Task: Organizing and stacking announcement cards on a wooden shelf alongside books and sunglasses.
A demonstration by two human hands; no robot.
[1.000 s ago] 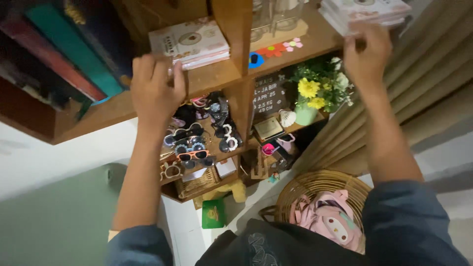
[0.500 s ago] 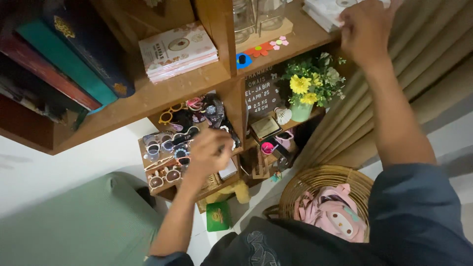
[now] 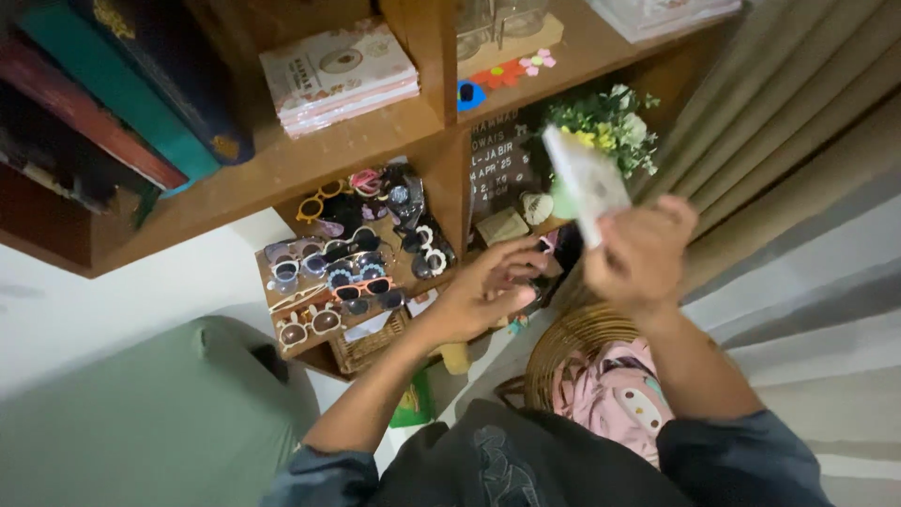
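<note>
So the right hand [image 3: 643,258] is closed around a thin white booklet [image 3: 587,183], pinched at its lower end and held up tilted in front of the wooden shelf unit [image 3: 310,164], a bit blurred so I can't make out its cover. The left hand [image 3: 483,291] is open with loosely curled fingers, reaching in toward the lower cubby, holding nothing as far as I can tell. The shelf is warm brown wood with chunky square edges. Up top there's a flat stack of pale booklets [image 3: 338,75] with pinkish edges, and beside it thick hardbacks [image 3: 141,94] leaning at a slant, one teal, one dark with gold trim. The middle cubby is crammed with small plastic sunglasses [image 3: 343,272], round and flower-shaped frames in white, orange and pink, so not much free room there. Right of the divider sits a dark letter board [image 3: 497,164] with white letters, and yellow and white flowers [image 3: 605,127] just behind the booklet. Below, a round woven basket [image 3: 563,343] holds a soft pink bag [image 3: 619,394]. Beige pleated curtain [image 3: 798,122] hangs on the right, and a smooth green cushion [image 3: 141,422] fills the lower left.
</note>
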